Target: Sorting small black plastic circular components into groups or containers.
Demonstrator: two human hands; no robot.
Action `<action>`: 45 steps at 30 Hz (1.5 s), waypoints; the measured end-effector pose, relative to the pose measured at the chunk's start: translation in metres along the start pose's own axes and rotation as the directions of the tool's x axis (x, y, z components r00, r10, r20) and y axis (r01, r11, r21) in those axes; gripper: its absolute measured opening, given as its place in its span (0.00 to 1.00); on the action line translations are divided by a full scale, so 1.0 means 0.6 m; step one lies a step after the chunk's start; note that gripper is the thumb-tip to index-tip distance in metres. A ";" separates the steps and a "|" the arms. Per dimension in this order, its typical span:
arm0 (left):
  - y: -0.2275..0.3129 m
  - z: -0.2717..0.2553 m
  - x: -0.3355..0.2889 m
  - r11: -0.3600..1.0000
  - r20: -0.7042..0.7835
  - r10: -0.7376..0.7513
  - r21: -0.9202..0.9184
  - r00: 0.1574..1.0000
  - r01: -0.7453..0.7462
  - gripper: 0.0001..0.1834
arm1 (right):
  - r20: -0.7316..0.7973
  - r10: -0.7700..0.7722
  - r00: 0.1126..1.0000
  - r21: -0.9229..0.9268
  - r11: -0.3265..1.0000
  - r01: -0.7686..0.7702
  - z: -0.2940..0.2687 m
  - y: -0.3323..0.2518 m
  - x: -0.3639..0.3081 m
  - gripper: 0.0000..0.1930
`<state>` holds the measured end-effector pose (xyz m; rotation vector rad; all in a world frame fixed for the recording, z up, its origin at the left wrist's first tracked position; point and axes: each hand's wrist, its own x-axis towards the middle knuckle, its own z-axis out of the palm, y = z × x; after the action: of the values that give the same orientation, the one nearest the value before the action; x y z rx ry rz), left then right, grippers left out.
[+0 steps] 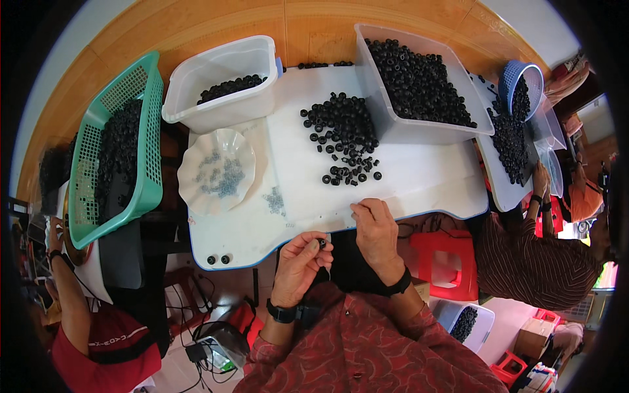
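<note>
My left hand (300, 267) pinches a small round black part (322, 243) between thumb and fingers, just off the table's near edge. Something thin and pale hangs below those fingers. To its right, my right hand (378, 237) is closed, thumb and fingertips together over the table edge; what they hold, if anything, is too small to make out. Beyond both hands, a loose pile of black ring-shaped parts (341, 121) lies on the white table (308, 204), with several smaller black pieces at its near side. Two black parts (218, 259) sit by themselves at the near left corner.
Left of the pile, a wavy-rimmed white dish (190, 171) holds small clear bits; more bits (274, 200) lie beside it. Behind stand a white tub (180, 98) and a large clear bin (419, 131) of black parts. A green basket (154, 157) is at left. People work on both sides.
</note>
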<state>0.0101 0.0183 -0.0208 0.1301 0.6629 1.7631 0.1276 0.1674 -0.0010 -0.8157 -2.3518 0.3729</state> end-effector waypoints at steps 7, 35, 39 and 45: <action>0.002 0.002 0.001 1.000 -0.002 -0.006 0.001 1.000 0.006 0.12 | 0.050 0.010 0.999 -0.092 0.996 -0.005 0.002 0.001 -0.003 0.09; 0.002 0.019 0.008 0.998 0.021 0.008 -0.060 1.000 -0.007 0.12 | 0.532 0.331 0.779 0.755 0.230 -0.614 -0.035 -0.019 -0.017 0.10; 0.000 0.027 0.009 0.999 0.010 -0.008 -0.051 1.000 0.008 0.12 | 0.582 0.278 0.764 0.771 0.109 -0.628 -0.033 -0.030 -0.018 0.11; 0.001 0.029 0.008 0.998 -0.002 0.004 -0.062 1.000 -0.004 0.12 | 0.554 0.254 0.793 0.800 0.101 -0.591 -0.034 -0.038 -0.019 0.10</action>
<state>0.0155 0.0290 -0.0070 0.0876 0.6092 1.7858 0.1370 0.1438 0.0198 -0.7572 -1.4085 2.1077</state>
